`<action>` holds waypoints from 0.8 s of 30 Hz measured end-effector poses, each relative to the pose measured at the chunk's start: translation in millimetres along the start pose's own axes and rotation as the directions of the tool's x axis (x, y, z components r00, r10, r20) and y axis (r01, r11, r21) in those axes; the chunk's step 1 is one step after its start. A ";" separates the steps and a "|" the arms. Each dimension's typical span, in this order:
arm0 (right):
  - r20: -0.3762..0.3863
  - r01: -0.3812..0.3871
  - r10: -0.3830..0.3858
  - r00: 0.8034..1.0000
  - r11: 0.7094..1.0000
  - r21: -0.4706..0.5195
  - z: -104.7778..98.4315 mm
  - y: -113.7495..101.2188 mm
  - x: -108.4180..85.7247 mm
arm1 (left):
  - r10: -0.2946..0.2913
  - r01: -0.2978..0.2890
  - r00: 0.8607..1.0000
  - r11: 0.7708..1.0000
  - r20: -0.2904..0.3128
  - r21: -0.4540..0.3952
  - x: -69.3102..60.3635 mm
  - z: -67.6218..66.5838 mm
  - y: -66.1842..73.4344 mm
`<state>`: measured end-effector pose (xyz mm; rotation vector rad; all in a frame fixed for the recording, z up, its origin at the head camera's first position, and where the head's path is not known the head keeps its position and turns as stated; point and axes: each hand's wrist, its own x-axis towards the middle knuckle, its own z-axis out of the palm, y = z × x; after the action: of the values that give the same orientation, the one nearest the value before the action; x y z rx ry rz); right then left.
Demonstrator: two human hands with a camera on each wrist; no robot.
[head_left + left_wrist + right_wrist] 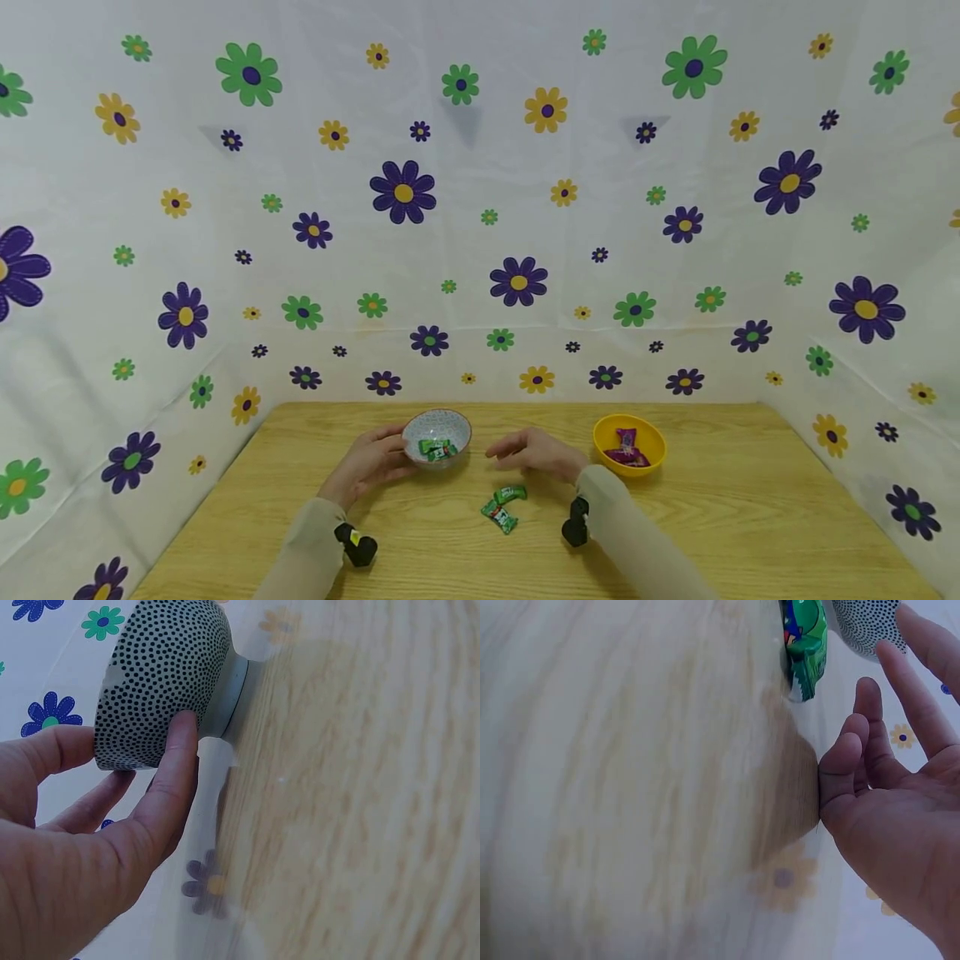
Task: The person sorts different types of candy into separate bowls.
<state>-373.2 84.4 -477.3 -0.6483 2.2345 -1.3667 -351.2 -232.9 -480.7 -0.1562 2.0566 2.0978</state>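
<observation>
My left hand holds the side of a dotted bowl, with thumb and fingers spread against its outer wall. The bowl's foot stands on the table, and green-wrapped candies lie inside it. Between the bowls is my right hand, its fingers loosely bent and nothing in them. Just in front of that hand, two green-wrapped candies, one upper and one lower, lie close together on the wood. In the right wrist view a green candy shows beyond the fingertips.
A yellow bowl with purple-wrapped candies stands right of my right hand. The wooden table meets a white flower-print cloth at its back and sides.
</observation>
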 end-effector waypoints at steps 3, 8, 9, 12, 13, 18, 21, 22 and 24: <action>0.003 -0.022 0.022 1.000 1.000 -0.012 -3.2 2.8 -1.9 | 0.000 0.000 1.000 1.000 -0.008 0.009 0.0 0.7 -0.3; 0.019 -0.018 0.018 1.000 1.000 -0.015 -9.3 6.4 -7.3 | 0.008 -0.008 1.000 1.000 -0.004 0.020 -0.2 0.5 -0.4; 0.025 -0.017 0.018 1.000 1.000 -0.020 -10.8 7.4 -9.0 | 0.009 -0.009 1.000 1.000 -0.002 0.020 -0.6 0.5 -0.2; 0.051 -0.006 0.008 0.999 0.999 -0.043 -15.0 10.6 -13.8 | 0.009 -0.009 1.000 1.000 0.006 0.019 -2.6 0.6 -0.1; 0.061 -0.004 0.008 0.998 0.999 -0.054 -16.2 11.5 -15.2 | 0.006 -0.006 1.000 1.000 0.006 0.017 -3.1 0.9 -0.1; 0.098 -0.007 0.015 0.995 0.997 -0.080 -18.2 13.2 -19.1 | 0.000 0.000 1.000 1.000 0.023 0.029 -4.6 -0.6 -1.7; 0.111 -0.014 0.024 0.994 0.996 -0.091 -17.4 12.1 -19.4 | 0.002 -0.002 1.000 1.000 0.017 0.028 -3.9 -0.4 -2.1; 0.111 -0.016 0.027 0.993 0.995 -0.097 -17.2 11.9 -19.5 | 0.007 -0.008 1.000 0.999 0.018 0.032 -3.6 -0.1 -2.1; 0.102 -0.017 0.029 0.994 0.993 -0.114 -17.6 11.6 -20.1 | 0.013 -0.013 1.000 0.999 0.017 0.031 -2.3 1.2 -1.5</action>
<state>-369.4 113.2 -477.9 -0.7128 2.2411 -1.1751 -348.6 -231.8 -481.6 -0.1203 2.0847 2.0660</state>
